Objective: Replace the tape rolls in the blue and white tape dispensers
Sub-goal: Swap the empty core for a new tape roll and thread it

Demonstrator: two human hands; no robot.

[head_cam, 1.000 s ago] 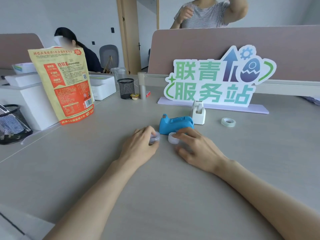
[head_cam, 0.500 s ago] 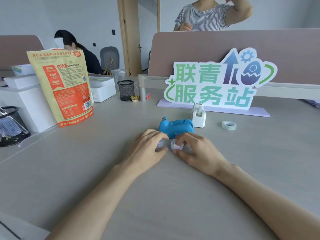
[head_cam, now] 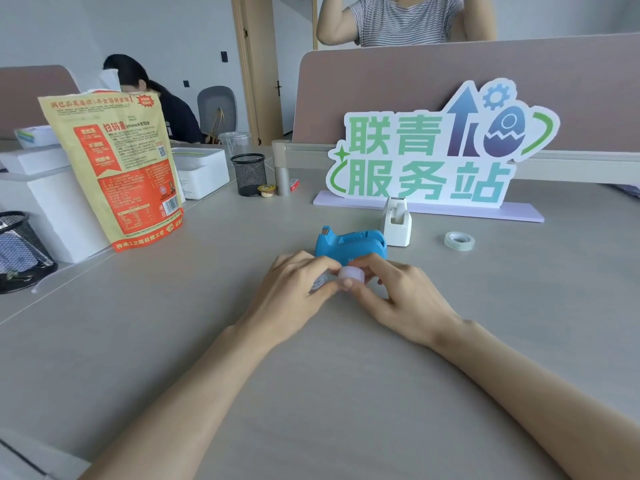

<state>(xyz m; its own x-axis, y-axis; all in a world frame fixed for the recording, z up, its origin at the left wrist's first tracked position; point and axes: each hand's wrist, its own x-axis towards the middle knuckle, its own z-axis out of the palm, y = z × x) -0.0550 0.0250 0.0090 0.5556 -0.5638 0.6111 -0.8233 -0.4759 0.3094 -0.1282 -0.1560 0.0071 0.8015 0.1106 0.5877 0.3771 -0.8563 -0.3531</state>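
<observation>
Right hand point(head_cam: 398, 296) fingers grip a small white tape roll point(head_cam: 351, 274). Left hand point(head_cam: 294, 289) fingers pinch its near side, beside the blue dispenser point(head_cam: 349, 244)

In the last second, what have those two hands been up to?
Both hands drew together. The right hand lifted the white tape roll off the desk, and the left hand, holding something clear, now touches it. The blue dispenser, white dispenser and spare roll stayed put.

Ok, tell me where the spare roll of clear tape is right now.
The clear tape roll lies flat on the desk, on the right side of the head view, just right of the white dispenser and apart from both hands.
</observation>
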